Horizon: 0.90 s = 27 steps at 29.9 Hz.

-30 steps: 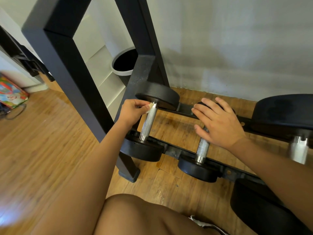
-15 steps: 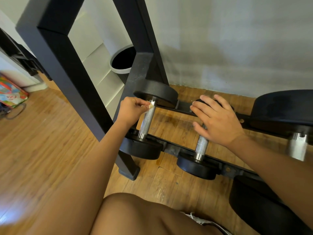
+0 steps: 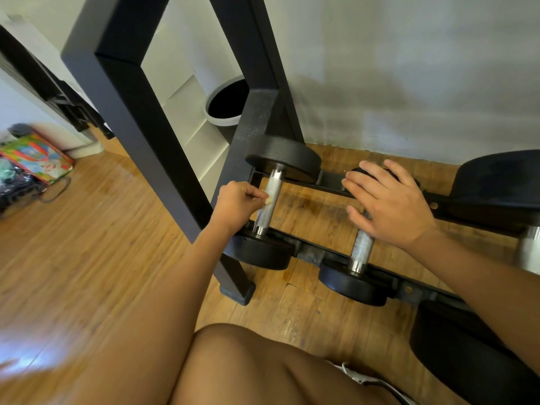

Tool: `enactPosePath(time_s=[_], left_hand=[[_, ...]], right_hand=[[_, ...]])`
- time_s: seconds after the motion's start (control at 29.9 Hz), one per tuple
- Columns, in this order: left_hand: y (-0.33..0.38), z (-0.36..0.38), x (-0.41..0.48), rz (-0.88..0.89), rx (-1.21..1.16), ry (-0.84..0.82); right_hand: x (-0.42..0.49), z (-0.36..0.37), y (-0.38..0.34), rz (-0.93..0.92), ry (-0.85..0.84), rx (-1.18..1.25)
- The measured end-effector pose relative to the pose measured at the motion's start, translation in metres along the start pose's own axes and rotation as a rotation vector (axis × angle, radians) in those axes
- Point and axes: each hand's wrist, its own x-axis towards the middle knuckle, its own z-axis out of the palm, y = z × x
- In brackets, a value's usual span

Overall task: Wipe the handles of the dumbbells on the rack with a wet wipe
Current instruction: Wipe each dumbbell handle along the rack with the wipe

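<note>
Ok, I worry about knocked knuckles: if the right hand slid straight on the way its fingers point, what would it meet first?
Probably the far black weight of the left dumbbell, up and left of the right hand. Depth is unclear, so it might pass above it.

Knurled, shiny metal handles (image 3: 264,217) between matt black heads (image 3: 285,159), above glossy wood floor (image 3: 87,244) at eight o'clock.
</note>
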Motion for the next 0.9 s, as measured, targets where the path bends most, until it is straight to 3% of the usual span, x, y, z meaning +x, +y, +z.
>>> enactPosePath(time_s=[0.64,0.9], left_hand=[[0.010,-0.008,-0.015,-0.165,0.234,-0.228],[0.004,0.001,-0.005,0.101,0.183,0.167]], right_hand=[[0.000,-0.001,-0.002,0.032,0.017,0.030],[0.001,0.000,-0.002,0.032,0.015,0.014]])
